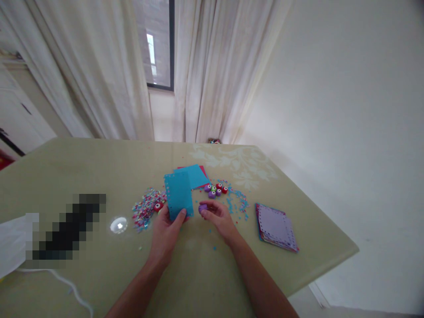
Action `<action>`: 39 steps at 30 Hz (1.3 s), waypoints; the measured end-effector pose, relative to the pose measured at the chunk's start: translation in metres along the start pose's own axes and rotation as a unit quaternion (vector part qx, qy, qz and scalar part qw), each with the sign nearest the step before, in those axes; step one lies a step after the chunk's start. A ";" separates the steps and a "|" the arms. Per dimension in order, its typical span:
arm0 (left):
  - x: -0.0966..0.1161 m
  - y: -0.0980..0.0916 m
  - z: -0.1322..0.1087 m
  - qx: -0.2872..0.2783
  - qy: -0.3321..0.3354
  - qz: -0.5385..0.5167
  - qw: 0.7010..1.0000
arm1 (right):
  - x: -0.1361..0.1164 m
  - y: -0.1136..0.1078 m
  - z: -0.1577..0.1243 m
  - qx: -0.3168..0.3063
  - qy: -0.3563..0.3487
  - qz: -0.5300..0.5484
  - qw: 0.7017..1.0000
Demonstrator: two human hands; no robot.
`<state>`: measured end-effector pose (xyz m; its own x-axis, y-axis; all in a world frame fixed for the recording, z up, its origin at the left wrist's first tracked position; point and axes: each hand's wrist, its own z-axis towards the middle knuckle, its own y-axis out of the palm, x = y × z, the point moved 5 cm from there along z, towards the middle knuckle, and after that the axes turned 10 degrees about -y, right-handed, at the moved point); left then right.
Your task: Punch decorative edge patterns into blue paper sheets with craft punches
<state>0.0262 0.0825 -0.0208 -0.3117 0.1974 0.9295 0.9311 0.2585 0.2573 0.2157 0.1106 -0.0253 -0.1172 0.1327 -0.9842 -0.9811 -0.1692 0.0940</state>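
My left hand [167, 232] grips a blue sheet of paper [179, 194] by its lower edge, thumb in front. Small punched holes run along the sheet's left side and top. Between the fingers of my right hand [217, 216] is a small purple craft punch [202, 207], just right of the sheet and apart from it. Several purple, red and green punches [218, 191] cluster beyond my right hand. A red punch [158, 206] lies by my left hand, partly hidden. Behind the held sheet lie blue paper [198, 175] and red paper [202, 170].
A heap of mixed confetti [145, 210] lies left of my left hand; blue confetti [236, 201] is scattered to the right. A stack of punched paper sheets [274, 225] sits at the right. A white cable [71, 282] crosses the table's left front. The wall [347, 154] stands beyond the right edge.
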 end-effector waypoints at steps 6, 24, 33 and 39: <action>-0.003 0.007 -0.005 -0.026 -0.002 0.032 0.999 | 0.000 0.009 -0.005 0.025 0.000 0.075 0.997; -0.007 0.007 -0.011 -0.007 -0.024 0.043 0.999 | 0.003 0.025 -0.014 0.019 0.065 0.095 0.993; -0.002 0.009 -0.013 -0.002 0.004 0.065 0.998 | 0.000 0.026 -0.014 0.008 0.062 0.090 0.994; -0.005 0.009 -0.014 0.002 -0.017 0.056 0.998 | 0.001 0.024 -0.014 0.014 0.056 0.102 0.993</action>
<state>0.0390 0.0701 -0.0196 -0.2120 0.2563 0.9431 0.9597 0.2370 0.1513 0.1944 0.0929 -0.0264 -0.2974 -0.0122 -0.9547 -0.9429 -0.1535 0.2957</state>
